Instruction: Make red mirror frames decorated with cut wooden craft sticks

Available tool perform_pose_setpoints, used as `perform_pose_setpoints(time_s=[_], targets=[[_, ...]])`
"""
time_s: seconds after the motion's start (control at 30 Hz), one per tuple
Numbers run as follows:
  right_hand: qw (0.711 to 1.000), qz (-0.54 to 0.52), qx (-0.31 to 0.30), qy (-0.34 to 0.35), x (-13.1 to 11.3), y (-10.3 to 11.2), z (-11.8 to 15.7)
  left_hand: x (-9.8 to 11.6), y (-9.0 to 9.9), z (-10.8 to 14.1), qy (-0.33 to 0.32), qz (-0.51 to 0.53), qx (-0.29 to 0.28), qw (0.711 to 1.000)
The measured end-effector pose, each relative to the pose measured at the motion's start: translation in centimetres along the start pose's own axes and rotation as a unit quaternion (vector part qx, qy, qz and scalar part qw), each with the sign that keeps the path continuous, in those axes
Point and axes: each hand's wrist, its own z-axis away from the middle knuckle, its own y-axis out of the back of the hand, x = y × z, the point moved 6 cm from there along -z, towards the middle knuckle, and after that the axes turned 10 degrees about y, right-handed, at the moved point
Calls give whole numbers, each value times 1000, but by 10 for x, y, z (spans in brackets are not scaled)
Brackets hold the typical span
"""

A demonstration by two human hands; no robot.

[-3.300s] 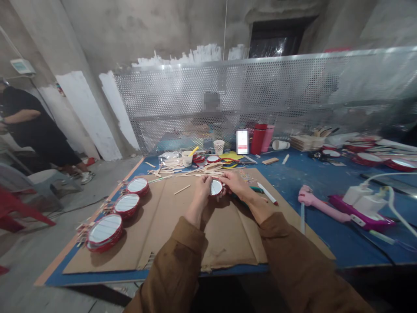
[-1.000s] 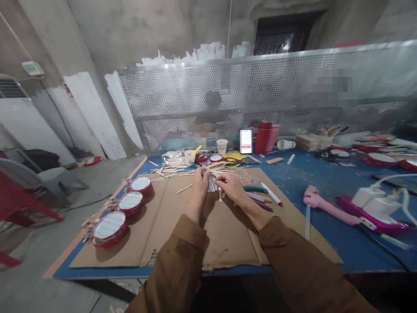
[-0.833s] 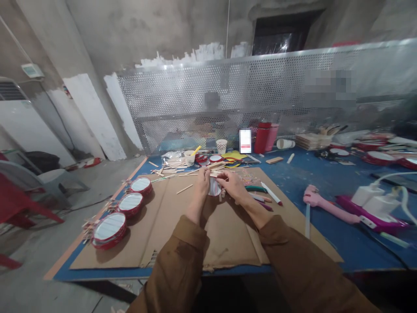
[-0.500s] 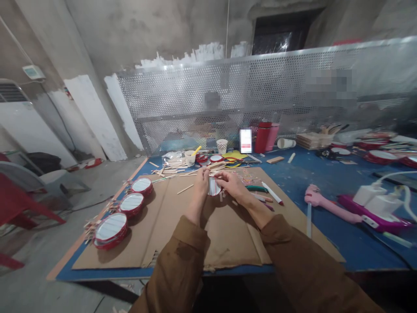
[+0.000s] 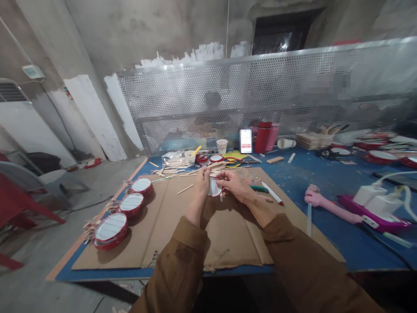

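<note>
A small round piece (image 5: 215, 188) with a white, striped face and a red rim, like a little drum, is held up above the cardboard sheet (image 5: 176, 221). My left hand (image 5: 202, 182) is closed on its left edge. My right hand (image 5: 235, 186) pinches at its upper right edge, with the fingertips bent over the rim; whether a thin string or stick is between them is too small to tell. A short pale wooden stub (image 5: 221, 198) sticks out below the piece. Similar red-rimmed round pieces (image 5: 130, 203) with wooden sticks lie in a row on the left.
Loose wooden sticks (image 5: 177, 166), paper cups (image 5: 222, 145) and a lit phone (image 5: 246, 141) are at the back. To the right lie a white marker (image 5: 273, 194), a green-handled tool (image 5: 259, 188), a pink hand-shaped stick (image 5: 332, 207) and a purple power strip (image 5: 374, 215) with plugs.
My right hand and wrist have shifted slightly, now covering more of the green-handled tool. The round piece has turned a little. My left hand keeps its hold in nearly the same place.
</note>
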Motion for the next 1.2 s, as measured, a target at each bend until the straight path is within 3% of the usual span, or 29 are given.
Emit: perform_pose_setpoints(time_s=[0.63, 0.87, 0.97, 1.07, 1.2], targets=[[1000, -9, -16, -6, -4, -2, 3, 6, 0, 3, 3, 8, -14, 1000], [999, 35, -15, -28, -4, 2, 5, 2, -7, 7, -5, -2, -35, 999], [999, 24, 6, -46, -1, 8, 3, -1, -7, 8, 30, 29, -12, 999], [996, -17, 74, -41, 1, 18, 0, -1, -4, 9, 74, 106, 5, 992], [982, -71, 173, -33, 8, 35, -5, -9, -8, 11, 177, 198, -60, 962]])
